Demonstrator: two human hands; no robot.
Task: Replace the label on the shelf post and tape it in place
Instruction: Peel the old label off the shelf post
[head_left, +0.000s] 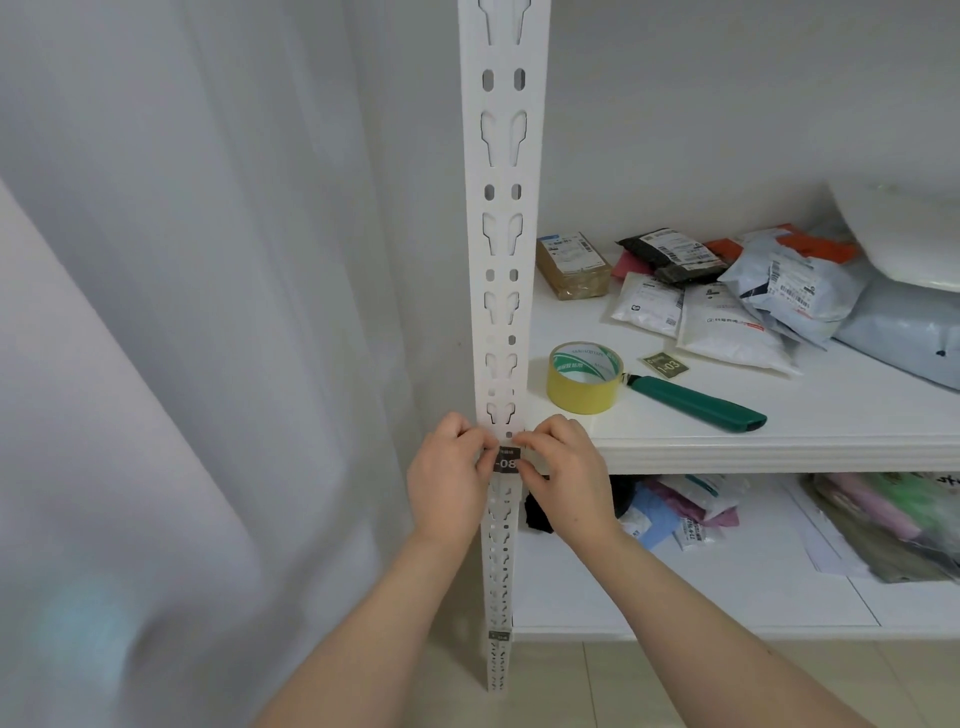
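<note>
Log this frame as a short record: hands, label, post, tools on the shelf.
label: dark, reads "-08", held against the shelf post
left hand: pinches its left edge
right hand: pinches its right edge
tape roll: yellow, on the shelf, untouched
knife: green, beside the tape roll
loose label: "1-03", lies on the shelf

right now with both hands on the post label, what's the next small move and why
Probably pin the label against the shelf post with the left hand and send the right hand to the tape roll: both hands pinch its edges, no tape shows over it, and the roll sits nearby on the shelf.
</note>
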